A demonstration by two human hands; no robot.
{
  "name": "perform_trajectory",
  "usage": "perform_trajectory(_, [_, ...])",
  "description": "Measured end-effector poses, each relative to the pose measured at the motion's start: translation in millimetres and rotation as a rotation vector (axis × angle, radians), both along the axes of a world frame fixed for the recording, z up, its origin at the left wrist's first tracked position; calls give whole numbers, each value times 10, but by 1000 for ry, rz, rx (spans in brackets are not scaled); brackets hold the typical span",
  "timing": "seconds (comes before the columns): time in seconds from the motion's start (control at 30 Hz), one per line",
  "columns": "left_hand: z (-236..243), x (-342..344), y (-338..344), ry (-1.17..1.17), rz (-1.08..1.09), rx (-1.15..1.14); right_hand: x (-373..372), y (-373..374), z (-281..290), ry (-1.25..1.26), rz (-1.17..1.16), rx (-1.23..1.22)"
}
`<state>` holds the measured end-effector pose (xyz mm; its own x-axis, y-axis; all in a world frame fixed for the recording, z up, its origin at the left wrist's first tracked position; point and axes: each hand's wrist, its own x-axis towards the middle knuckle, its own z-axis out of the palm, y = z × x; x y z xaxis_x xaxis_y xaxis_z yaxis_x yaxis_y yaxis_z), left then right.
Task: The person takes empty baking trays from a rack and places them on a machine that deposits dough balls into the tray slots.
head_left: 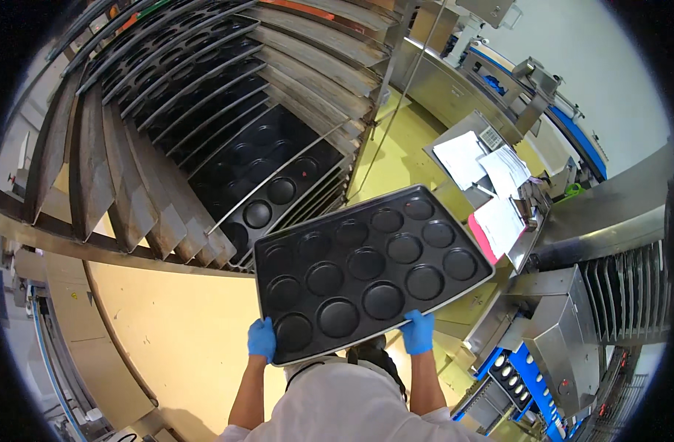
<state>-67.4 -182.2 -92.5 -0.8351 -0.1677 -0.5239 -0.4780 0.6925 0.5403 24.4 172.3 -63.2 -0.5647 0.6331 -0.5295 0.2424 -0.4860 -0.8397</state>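
Blue-gloved fingers of the left hand [262,340] hold the dark baking tray [346,272] by its left short edge, close to the near corner, while those of the right hand [418,334] close on the near long edge, well right of its middle. Neither set is spread; what they do beneath the rim is hidden, so I cannot tell how far they reach under. The tray lies just ahead of both hands and stretches away from them, its three rows of round wells facing up, with nothing seen in them; its right end is turned away from the body. Ahead and to the left of the left fingers stands a metal rack [142,214] with slanting side rails, and inside it another tray [301,163] with similar wells. Ahead and to the right of the right fingers, a desk [473,197] carries paper sheets [458,158] and a pink board [482,239]. To handle this well, I would judge, the two grips should share the weight evenly, since the far side overhangs and will likely want to dip. Wrists firm, tray flat, turning slowly: its far left corner appears near the rack, though whether they touch is unclear.
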Motion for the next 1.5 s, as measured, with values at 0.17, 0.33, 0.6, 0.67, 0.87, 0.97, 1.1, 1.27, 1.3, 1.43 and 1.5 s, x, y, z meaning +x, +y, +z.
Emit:
perform_trajectory(0.17, [-530,-242,309,-184,-162,136,-808,8,940,33,128,325])
perform_trajectory(0.33, [-1036,-274,990,-618,-219,666,-1984,-157,1523,-373,417,1014])
perform_trajectory(0.6, [-1380,-59,1396,-856,53,780,-2197,-367,1672,-352,498,1199])
perform_trajectory(0.67, [-1249,-93,1347,-917,40,841,-2170,-318,1692,-429,502,1231])
perform_trajectory(0.87, [-939,-138,1312,-822,-323,885,-2417,-668,1776,-414,509,1337])
perform_trajectory(0.97, [-951,-193,1353,-784,-280,839,-2385,-747,1879,-403,538,1292])
perform_trajectory(1.1, [-1319,-154,1479,-566,-156,620,-1965,-400,1985,-265,369,1173])
perform_trajectory(1.27, [-813,-90,1605,-172,-441,332,-1239,-73,2014,-109,240,1016])
perform_trajectory(1.3, [-658,-88,1615,-105,-504,303,-1117,-19,1988,-25,193,978])
perform_trajectory(1.43, [-879,-163,1826,27,-402,367,-664,9,2114,167,78,814])
perform_trajectory(1.5, [-919,-164,1979,153,-318,450,-398,88,2135,182,-2,786])
